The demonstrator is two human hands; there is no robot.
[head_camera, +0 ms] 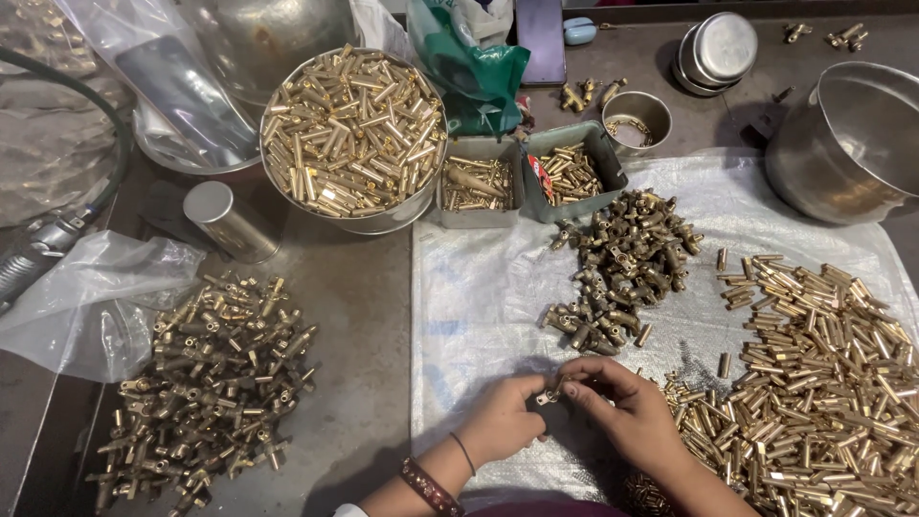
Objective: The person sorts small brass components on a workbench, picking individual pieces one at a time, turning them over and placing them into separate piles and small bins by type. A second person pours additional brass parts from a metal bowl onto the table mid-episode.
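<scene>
Clearly the work sits between the two hands, low in the middle of the white sheet [479,278]. The left hand [503,416] pinches a small brass fitting [548,395] between thumb and fingertips, and the right hand [627,412] closes around the same piece from the right, its fingers curled over a part too hidden to name. Both hands are narrow and gripping, touching at the fitting.

To do this joining well, the person seems best served by keeping the fitting steady in the left hand and letting the right hand do the turning or pressing, so the small parts stay lined up. A loose heap of brass tubes [823,373] lies just right of the right hand, and a pile of dark fittings [622,268] lies farther up the sheet, both within easy reach. Another pile of fittings [206,383] rests on the bare table at the left, and a round tin of tubes [354,134] stands far behind it.
</scene>
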